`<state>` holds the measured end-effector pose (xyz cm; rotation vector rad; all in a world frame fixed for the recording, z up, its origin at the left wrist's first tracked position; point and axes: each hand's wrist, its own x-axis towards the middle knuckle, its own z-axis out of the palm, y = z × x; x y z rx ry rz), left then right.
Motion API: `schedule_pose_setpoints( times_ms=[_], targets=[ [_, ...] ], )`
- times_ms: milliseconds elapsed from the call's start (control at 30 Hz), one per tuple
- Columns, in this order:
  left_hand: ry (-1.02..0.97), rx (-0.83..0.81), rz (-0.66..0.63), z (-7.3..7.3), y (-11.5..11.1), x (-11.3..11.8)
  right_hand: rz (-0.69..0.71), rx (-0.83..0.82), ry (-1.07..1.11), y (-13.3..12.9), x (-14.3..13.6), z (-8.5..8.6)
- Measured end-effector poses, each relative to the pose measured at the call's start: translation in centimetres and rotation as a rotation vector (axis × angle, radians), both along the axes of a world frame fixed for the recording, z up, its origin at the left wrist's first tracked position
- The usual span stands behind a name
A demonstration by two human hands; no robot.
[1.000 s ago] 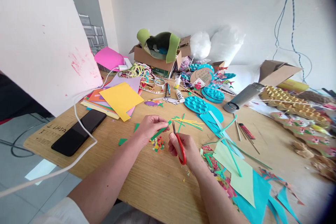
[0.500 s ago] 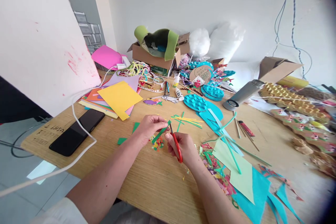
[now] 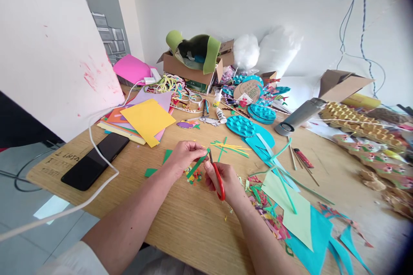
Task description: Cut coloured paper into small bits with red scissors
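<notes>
My left hand [image 3: 186, 157] pinches a green paper strip [image 3: 195, 168], which hangs down over a small pile of colourful paper bits [image 3: 195, 176]. Red-handled scissors [image 3: 220, 184] are in my right hand [image 3: 225, 180], their blades pointing up at the strip's top end beside my left fingertips. Green paper pieces [image 3: 150, 172] lie left of my left wrist. Just beyond my hands, thin yellow and green strips [image 3: 229, 147] lie crossed on the wooden table [image 3: 180, 219].
A black phone [image 3: 95, 161] and white cable [image 3: 102, 184] lie left, near stacked coloured paper [image 3: 146, 118]. Paper scraps [image 3: 266, 210], pale green paper [image 3: 297, 210] and a metal flask [image 3: 300, 116] are on the right. A cardboard box [image 3: 190, 73] stands behind.
The green strip has shifted slightly and its lower end hangs a little differently. Both hands stay in nearly the same place, still holding the strip and scissors.
</notes>
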<state>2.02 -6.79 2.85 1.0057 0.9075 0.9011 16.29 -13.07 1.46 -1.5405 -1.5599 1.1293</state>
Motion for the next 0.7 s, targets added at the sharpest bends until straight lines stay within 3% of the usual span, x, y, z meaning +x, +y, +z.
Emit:
schedule_pose_setpoints(
  times_ms=[700],
  targets=[
    [0.002, -0.006, -0.024, -0.21, 0.05, -0.11, -0.044, -0.048, -0.03, 0.0, 0.0, 0.24]
  ],
)
